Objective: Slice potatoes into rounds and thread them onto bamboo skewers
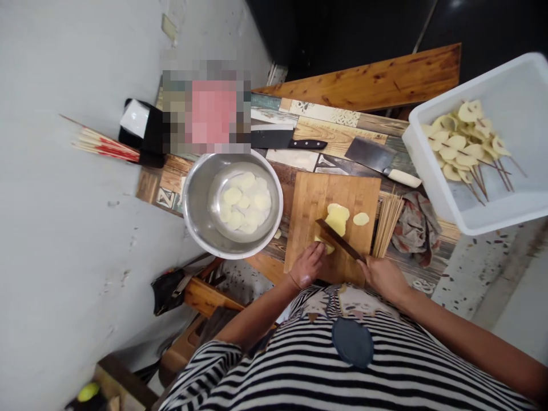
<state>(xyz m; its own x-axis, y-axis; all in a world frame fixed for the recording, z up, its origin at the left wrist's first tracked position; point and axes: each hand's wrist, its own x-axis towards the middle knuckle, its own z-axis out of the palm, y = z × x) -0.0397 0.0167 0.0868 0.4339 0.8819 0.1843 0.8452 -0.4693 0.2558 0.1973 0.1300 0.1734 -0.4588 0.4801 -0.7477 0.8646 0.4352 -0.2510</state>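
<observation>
Right now my left hand (pixel 307 264) presses down on the near end of the potato (pixel 336 224), fingers curled over it, on the wooden cutting board (pixel 308 200). My right hand (pixel 384 275) is wrapped tight around the handle of the knife (pixel 338 240), whose blade lies slantwise across the potato just beside my left fingertips. One cut slice (pixel 361 218) lies on the board a little to the right of the potato. A bundle of bamboo skewers (pixel 386 221) rests along the board's right edge, with a crumpled rag (pixel 417 228) beside it. Left of the board stands a steel bowl (pixel 194 200) holding slices in water. Two cleavers (pixel 372 157) lie beyond the board, and a white tub (pixel 492 211) of skewered slices sits at the far right
</observation>
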